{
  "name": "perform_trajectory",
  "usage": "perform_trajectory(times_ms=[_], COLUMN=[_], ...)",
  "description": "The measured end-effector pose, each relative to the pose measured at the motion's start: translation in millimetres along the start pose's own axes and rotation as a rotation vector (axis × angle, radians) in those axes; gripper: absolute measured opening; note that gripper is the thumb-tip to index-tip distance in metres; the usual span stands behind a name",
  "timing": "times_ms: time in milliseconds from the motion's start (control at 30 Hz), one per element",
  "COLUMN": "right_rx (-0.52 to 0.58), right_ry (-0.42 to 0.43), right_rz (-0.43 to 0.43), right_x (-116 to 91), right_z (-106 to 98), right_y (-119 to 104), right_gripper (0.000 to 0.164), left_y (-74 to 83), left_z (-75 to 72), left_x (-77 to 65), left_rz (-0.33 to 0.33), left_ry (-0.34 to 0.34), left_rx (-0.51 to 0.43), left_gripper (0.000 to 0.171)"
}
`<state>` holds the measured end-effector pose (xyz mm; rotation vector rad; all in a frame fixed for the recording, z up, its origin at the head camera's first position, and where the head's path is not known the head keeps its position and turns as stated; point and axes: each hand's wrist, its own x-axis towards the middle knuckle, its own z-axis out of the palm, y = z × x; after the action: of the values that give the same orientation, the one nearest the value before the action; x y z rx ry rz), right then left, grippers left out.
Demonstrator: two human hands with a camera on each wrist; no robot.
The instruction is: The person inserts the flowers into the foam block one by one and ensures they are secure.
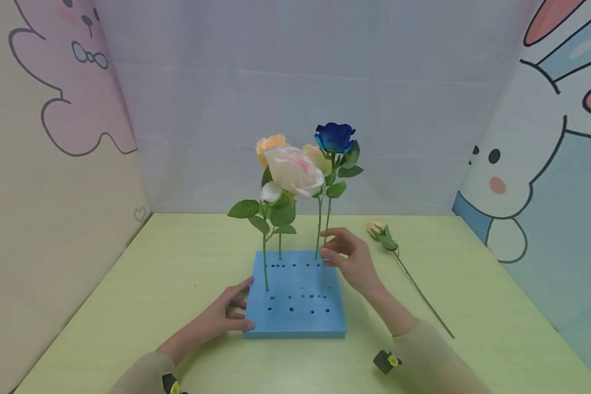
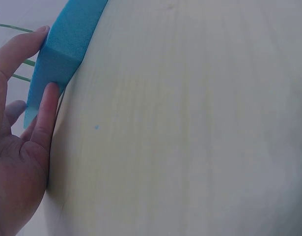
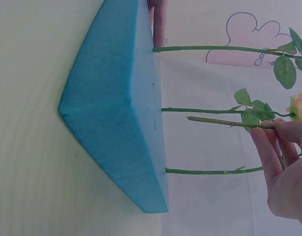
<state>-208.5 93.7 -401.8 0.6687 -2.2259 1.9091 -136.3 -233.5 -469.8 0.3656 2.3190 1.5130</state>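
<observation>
My right hand pinches the green stem of a blue rose between thumb and fingers. In the right wrist view, the cut end of this held stem points at the blue foam block and stays apart from its surface. Along the block's left side lies my left hand, its fingers spread and touching the edge. Three roses stand upright in the foam block: a pale pink one at front left, an orange one behind it, and a pale yellow-green one at back right.
To the right of the block, a peach rose with a long stem lies on the pale yellow-green table. Several small holes dot the block's top. A white cloth hangs behind, with cartoon-printed side walls.
</observation>
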Motion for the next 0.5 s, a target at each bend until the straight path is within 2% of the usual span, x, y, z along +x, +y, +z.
perform_trajectory(times_ms=[500], right_rx=[0.018], right_ry=[0.022], right_rz=[-0.032], right_x=[4.3], right_z=[8.4], right_y=[-3.2], right_gripper=[0.03], left_y=[0.6], left_z=[0.6], left_x=[0.4], left_rz=[-0.003], left_ry=[0.013], left_rx=[0.014], left_gripper=[0.098])
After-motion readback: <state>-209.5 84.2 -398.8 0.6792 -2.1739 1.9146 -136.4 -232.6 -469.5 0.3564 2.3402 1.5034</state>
